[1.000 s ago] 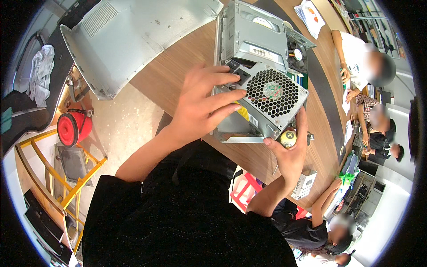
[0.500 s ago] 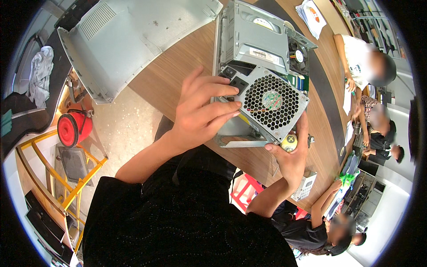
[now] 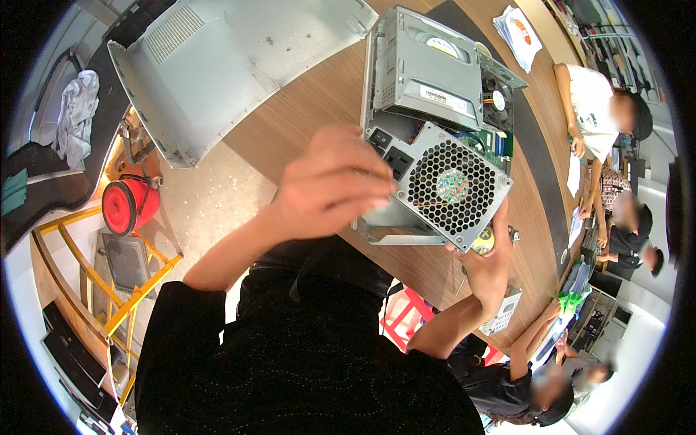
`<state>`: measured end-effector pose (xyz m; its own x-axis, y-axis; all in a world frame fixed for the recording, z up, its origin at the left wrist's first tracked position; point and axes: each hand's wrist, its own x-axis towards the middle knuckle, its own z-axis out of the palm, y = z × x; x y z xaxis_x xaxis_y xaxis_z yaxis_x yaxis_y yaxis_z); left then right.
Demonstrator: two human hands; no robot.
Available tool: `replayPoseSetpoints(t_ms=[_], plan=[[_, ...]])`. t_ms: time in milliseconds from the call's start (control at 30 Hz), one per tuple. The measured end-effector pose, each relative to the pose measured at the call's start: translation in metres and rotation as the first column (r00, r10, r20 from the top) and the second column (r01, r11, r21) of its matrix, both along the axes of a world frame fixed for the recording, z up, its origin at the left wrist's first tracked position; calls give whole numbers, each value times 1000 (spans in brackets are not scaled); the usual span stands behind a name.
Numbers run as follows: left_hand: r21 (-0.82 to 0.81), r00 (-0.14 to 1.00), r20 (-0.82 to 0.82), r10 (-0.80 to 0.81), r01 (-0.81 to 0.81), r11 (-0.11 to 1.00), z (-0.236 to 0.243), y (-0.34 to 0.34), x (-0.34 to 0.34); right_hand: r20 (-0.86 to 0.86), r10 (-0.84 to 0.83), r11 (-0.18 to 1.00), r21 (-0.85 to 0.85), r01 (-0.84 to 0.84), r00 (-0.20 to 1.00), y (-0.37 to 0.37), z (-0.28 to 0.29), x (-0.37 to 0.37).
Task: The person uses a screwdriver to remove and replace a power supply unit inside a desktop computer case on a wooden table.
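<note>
A grey metal power supply unit (image 3: 428,210) is tilted over the open computer case (image 3: 371,87), its honeycomb fan grille facing up. My right hand (image 3: 487,272) grips its lower right corner. Between that hand's fingers and the unit shows a round yellow end (image 3: 483,240) of something mostly hidden. My left hand (image 3: 330,185), smeared by motion, hovers at the unit's left side, by the switch (image 3: 379,138) and power socket (image 3: 398,162). Whether its fingers touch the unit is unclear. Beyond the unit, the case holds a drive bay (image 3: 428,76) and a fan (image 3: 496,101).
A large grey case cover (image 3: 225,65) lies at the far left of the wooden table (image 3: 290,109). Papers (image 3: 518,36) lie at the far right, near several people. Lower left are a red cylinder (image 3: 130,205) and a yellow frame (image 3: 130,308). A perforated metal piece (image 3: 502,313) sits by my right forearm.
My left hand has drawn back from the socket face of the power supply and is now blurred. My right hand still holds the unit. The whole view has shifted slightly.
</note>
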<state>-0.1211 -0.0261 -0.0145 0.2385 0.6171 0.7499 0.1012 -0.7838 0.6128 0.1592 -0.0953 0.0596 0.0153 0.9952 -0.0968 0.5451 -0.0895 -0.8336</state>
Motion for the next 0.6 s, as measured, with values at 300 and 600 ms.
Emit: replayPoseSetpoints(t_ms=[300,600], plan=[[-601,965,97,-243,252,758,16,22,11,55,46,999,23,-47,997,5,7,2],[-516,978,-43,-205,153,843,32,2,21,195,37,994,98,-57,980,-8,-7,12]])
